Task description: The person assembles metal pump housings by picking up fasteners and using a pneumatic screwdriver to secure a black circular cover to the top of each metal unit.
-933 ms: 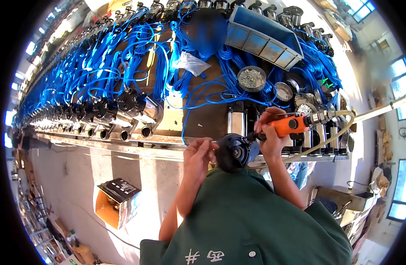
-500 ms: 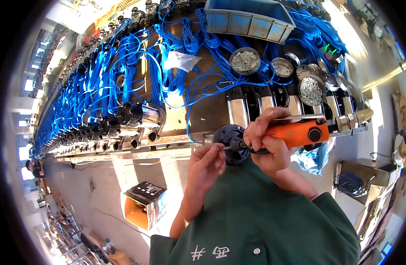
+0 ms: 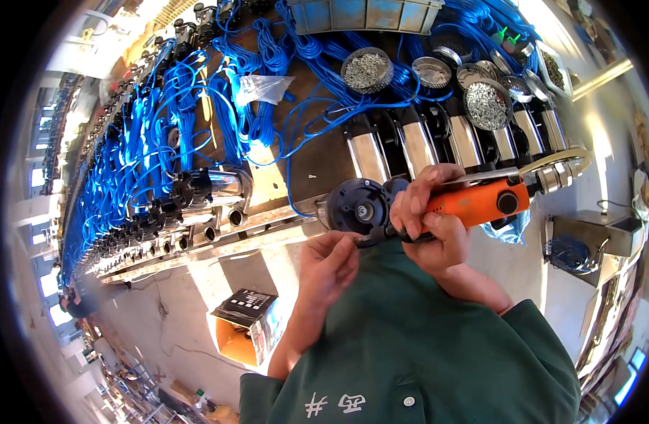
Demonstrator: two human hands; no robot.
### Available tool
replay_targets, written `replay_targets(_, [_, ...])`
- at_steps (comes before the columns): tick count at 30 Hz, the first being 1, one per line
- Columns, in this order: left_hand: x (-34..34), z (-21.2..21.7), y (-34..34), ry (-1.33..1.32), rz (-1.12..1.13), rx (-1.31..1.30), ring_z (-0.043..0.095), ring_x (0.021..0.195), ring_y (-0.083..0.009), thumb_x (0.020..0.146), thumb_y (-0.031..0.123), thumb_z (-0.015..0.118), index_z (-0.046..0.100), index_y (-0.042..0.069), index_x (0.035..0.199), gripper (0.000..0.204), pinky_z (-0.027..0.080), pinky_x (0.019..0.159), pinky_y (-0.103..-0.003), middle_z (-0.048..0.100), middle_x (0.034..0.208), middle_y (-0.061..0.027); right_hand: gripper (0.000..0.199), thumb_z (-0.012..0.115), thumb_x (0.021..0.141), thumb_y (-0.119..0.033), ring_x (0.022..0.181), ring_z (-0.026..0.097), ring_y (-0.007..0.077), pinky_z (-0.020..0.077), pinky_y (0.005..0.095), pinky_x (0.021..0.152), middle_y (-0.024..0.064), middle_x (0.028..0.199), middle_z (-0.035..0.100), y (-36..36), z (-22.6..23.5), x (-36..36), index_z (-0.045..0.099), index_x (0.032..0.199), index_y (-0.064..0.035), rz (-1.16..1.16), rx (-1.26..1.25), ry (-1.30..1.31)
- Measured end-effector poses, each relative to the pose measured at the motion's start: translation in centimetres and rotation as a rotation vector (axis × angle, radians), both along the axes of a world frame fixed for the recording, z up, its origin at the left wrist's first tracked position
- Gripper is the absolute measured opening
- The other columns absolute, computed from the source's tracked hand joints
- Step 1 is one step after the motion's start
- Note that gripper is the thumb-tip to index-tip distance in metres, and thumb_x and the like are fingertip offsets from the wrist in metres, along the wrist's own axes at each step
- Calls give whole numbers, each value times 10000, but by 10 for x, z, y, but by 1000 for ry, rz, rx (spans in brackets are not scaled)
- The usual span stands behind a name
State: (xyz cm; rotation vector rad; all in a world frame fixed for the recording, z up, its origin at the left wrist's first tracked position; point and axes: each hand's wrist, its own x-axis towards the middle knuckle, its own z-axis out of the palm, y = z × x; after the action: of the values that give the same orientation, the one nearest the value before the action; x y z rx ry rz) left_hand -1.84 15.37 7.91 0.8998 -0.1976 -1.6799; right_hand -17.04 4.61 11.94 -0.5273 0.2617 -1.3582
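Orange power screwdriver [image 3: 476,205] gripped in right hand [image 3: 427,222] | left hand [image 3: 329,263] pinches its tip below black pump cap [image 3: 360,206] | step: loading 1 screw | next: aim at cap.

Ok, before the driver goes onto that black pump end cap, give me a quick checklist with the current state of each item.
1. Right hand has a full grip on the orange power screwdriver: ok.
2. Left hand is at the driver's tip, fingertips pinched as if on a small fastener: cannot tell, nothing visible between them.
3. Black end cap faces the person at the bench edge: ok.
4. Driver tip is seated in a screw: cannot tell, the hands hide it.
5. Bowls of screws are on the bench: ok.
6. Blue cables lie away from the cap's face: ok.
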Motion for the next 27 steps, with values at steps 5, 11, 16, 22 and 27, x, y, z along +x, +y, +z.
replay_targets(5, [-4,-2,2,-1033,-281,-145,345,504,-34,840,75,683,673,24,1106,271,276,468,-222,358,539,35,384,487,698,36,540,490,154,449,327,559,88,774,481,23,-32,-11,430,1070,-40,-19,-157,215])
replay_targets(11, [-7,-5,0,-1435,-201,-203,398,467,-110,731,91,771,701,87,1042,319,339,464,-271,492,580,-57,347,552,746,39,561,506,156,466,315,576,93,791,502,34,-51,-5,432,1059,-49,-69,-312,334])
replay_targets(16, [-3,-23,1,-1457,-66,-263,297,456,-87,677,79,809,717,96,982,319,276,436,-256,311,507,-21,266,579,775,51,543,527,163,483,301,548,97,731,524,30,-46,-5,448,986,-44,0,-588,556])
replay_targets(22, [-9,-27,4,-1449,-17,-191,307,455,-87,673,74,811,719,100,978,319,273,425,-263,327,507,-14,254,552,759,86,546,522,168,482,304,547,98,735,526,33,-48,-4,451,954,-41,41,-536,584])
replay_targets(27, [-11,-19,4,-1453,-62,-163,426,504,-109,704,77,787,705,84,988,295,350,477,-256,445,573,-25,310,540,751,99,535,513,167,479,309,548,87,735,521,31,-53,-5,444,1007,-48,54,-501,584])
